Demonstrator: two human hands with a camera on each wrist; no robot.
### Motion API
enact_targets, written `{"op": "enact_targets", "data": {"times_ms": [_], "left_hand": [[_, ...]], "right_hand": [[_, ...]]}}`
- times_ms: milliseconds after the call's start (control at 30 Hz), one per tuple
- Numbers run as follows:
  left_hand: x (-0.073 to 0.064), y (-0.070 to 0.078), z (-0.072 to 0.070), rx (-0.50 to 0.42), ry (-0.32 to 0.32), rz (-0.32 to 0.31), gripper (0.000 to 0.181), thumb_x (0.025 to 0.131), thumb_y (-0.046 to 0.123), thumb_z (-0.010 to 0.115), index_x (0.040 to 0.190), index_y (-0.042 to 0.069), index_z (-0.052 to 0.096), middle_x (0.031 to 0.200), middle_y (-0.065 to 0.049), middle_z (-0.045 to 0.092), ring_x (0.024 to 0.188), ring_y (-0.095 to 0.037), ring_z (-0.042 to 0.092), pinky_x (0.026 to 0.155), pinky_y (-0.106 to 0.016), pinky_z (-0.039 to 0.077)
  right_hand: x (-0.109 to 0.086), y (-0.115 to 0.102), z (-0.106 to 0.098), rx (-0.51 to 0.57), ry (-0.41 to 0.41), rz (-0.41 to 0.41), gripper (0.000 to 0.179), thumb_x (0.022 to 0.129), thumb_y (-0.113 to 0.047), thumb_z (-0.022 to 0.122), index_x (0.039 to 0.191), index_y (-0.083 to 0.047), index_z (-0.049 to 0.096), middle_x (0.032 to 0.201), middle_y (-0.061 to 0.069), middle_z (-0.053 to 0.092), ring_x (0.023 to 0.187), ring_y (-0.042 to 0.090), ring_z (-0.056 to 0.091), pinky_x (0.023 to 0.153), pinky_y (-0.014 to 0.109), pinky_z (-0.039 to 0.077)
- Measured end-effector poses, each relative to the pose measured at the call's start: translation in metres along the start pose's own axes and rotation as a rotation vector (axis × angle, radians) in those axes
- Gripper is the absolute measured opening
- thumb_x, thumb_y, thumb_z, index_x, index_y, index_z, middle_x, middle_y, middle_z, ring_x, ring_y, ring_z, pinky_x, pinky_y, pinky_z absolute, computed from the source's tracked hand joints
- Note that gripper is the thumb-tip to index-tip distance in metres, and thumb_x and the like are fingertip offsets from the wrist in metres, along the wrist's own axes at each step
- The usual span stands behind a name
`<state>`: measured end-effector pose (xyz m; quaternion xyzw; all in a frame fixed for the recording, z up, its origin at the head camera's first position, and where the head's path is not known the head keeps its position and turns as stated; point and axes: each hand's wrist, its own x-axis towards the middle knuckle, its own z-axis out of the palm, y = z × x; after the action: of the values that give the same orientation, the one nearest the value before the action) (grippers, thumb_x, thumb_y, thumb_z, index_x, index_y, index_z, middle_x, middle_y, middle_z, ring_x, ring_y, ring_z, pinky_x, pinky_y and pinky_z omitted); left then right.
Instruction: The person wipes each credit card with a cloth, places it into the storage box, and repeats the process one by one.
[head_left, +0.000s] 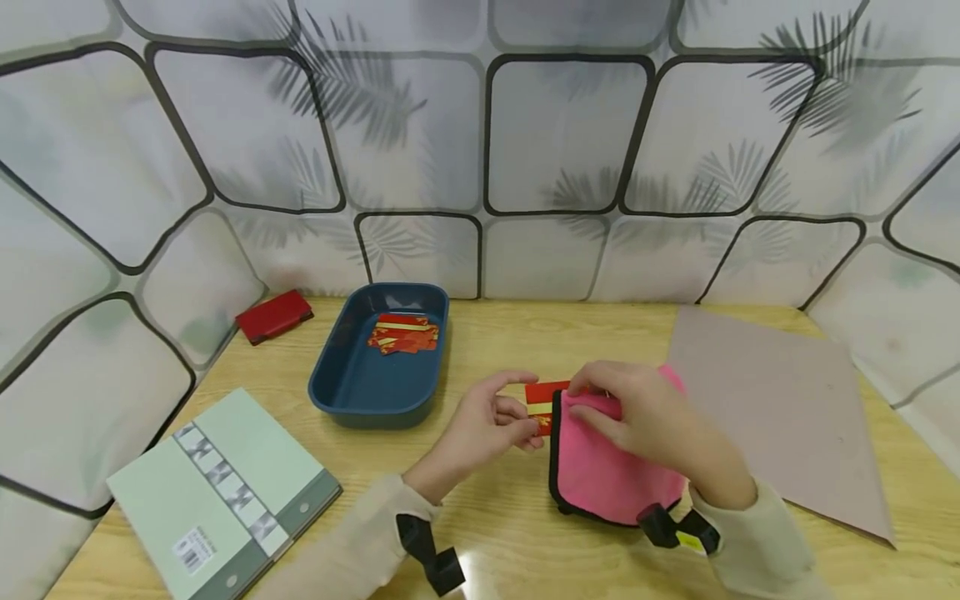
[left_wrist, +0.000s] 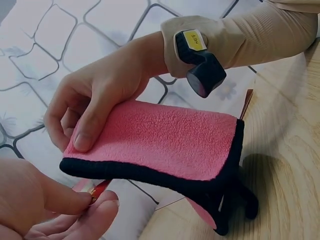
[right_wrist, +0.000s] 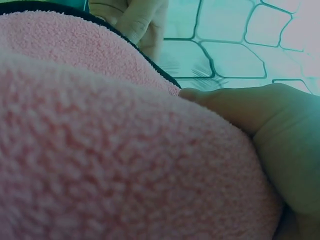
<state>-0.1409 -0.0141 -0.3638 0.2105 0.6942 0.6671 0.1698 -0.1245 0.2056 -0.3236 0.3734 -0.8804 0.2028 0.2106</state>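
A red card [head_left: 540,393] with a yellow stripe is pinched between the thumb and fingers of my left hand [head_left: 487,427]. Its right part is hidden behind a pink fleecy cloth [head_left: 618,479] with black edging, folded over and raised above the table. My right hand [head_left: 652,417] grips the upper part of this cloth, thumb on the near face. From the left wrist, the cloth [left_wrist: 165,140] appears bent over, and the card [left_wrist: 100,190] shows as a thin red edge at my left fingertips, just under the black trim. Pink fleece [right_wrist: 110,150] fills most of the right wrist view.
A dark blue tub [head_left: 337,383] holds several red-and-yellow cards [head_left: 405,333], left of my hands. Behind it to the left lies a red case [head_left: 274,317]. A pale green binder [head_left: 240,458] is at the front left, a grey-pink board [head_left: 780,417] at the right.
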Motion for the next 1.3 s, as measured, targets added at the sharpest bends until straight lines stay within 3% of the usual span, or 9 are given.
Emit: {"op": "enact_targets", "data": {"times_ms": [267,533,833,1300], "left_hand": [[0.002,-0.001,0.003,-0.013,-0.060,0.016,0.051,0.085,-0.016,0.054,0.134,-0.001,0.051,0.105,-0.026,0.066,0.071,-0.014,0.068,0.068,-0.035,0.060],[0.002,0.000,0.005,0.058,-0.097,0.088,0.051,0.083,-0.019,0.049,0.131,-0.003,0.051,0.100,-0.029,0.066,0.068,-0.015,0.066,0.066,-0.031,0.059],[-0.002,0.001,0.008,0.180,-0.043,0.112,0.047,0.083,-0.020,0.052,0.126,-0.002,0.056,0.089,-0.017,0.058,0.068,-0.016,0.063,0.063,-0.027,0.058],[-0.002,0.005,0.010,0.049,0.036,0.015,0.050,0.081,-0.024,0.051,0.124,0.001,0.056,0.080,-0.007,0.050,0.062,-0.016,0.060,0.066,-0.034,0.060]], "right_hand": [[0.002,-0.002,0.012,-0.007,0.053,-0.041,0.025,0.073,-0.011,0.082,0.093,-0.013,0.065,0.084,-0.005,0.066,0.072,0.004,0.058,0.063,0.024,0.052],[0.003,-0.003,0.020,-0.023,0.092,-0.060,0.024,0.072,-0.009,0.082,0.088,-0.014,0.065,0.074,-0.006,0.056,0.060,0.002,0.047,0.054,0.017,0.043],[0.002,-0.001,0.015,-0.064,0.116,-0.043,0.022,0.070,-0.010,0.083,0.072,-0.017,0.062,0.069,-0.009,0.050,0.056,0.000,0.045,0.049,0.014,0.038],[-0.008,0.017,-0.013,-0.205,0.065,0.117,0.021,0.069,-0.010,0.084,0.079,-0.017,0.066,0.069,-0.007,0.052,0.058,0.009,0.049,0.052,0.026,0.043]]}}
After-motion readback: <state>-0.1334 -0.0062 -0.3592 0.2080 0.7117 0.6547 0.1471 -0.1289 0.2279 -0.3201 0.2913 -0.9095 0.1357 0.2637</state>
